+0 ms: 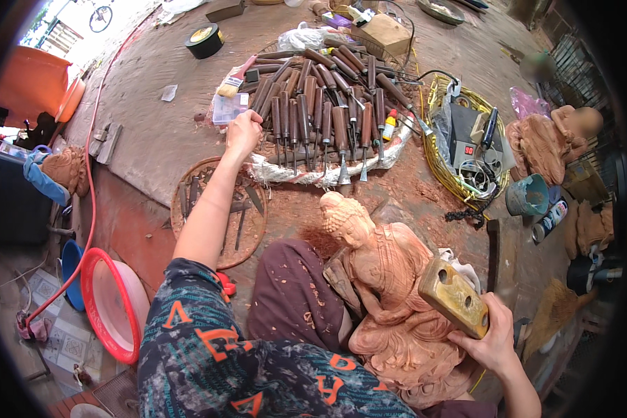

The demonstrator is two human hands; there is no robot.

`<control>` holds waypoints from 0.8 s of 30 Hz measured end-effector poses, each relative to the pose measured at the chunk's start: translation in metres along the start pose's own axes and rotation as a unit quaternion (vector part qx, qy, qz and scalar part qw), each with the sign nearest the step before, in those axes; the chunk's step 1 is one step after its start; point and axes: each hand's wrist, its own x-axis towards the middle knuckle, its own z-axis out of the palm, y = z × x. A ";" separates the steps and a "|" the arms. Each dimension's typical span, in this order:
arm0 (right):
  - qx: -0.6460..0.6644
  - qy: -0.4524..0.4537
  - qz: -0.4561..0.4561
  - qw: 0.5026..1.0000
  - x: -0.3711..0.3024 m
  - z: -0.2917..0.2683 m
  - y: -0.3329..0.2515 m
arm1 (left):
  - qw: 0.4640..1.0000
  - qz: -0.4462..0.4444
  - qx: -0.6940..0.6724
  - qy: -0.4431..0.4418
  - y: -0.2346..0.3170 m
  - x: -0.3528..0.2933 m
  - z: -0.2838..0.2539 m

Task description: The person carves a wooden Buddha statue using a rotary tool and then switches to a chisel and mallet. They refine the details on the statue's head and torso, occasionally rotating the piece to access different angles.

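Observation:
My left hand [244,132] reaches forward with its fingers curled closed, beside a clear plastic box [230,109] and the near left side of a pile of wooden-handled carving chisels [320,104]. Whatever it may hold is hidden. In my right hand [494,331] is the near end of a worn, yellowish wooden block [455,296] with dark round holes in its face. That block is above the right side of a carved wooden seated figure [390,272], which leans in my lap with its head toward the chisels.
A round woven tray [263,233] with loose blades lies left of my knee. Right of the chisels, a grey powered box [472,136] sits in a yellow wire basket [432,150]. A red-rimmed basin [94,279], a teal cup [527,195] and another carving [540,150] stand around.

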 end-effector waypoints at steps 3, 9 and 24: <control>-0.005 -0.006 -0.001 1.000 0.000 -0.003 -0.002 | 0.992 0.013 0.112 0.054 -0.018 0.010 0.000; -0.009 -0.015 -0.002 1.000 -0.001 -0.004 0.003 | 0.972 0.007 0.235 0.030 -0.007 -0.014 0.002; -0.010 -0.016 0.002 1.000 -0.001 -0.002 0.001 | 0.990 -0.001 0.137 0.032 -0.022 0.022 -0.010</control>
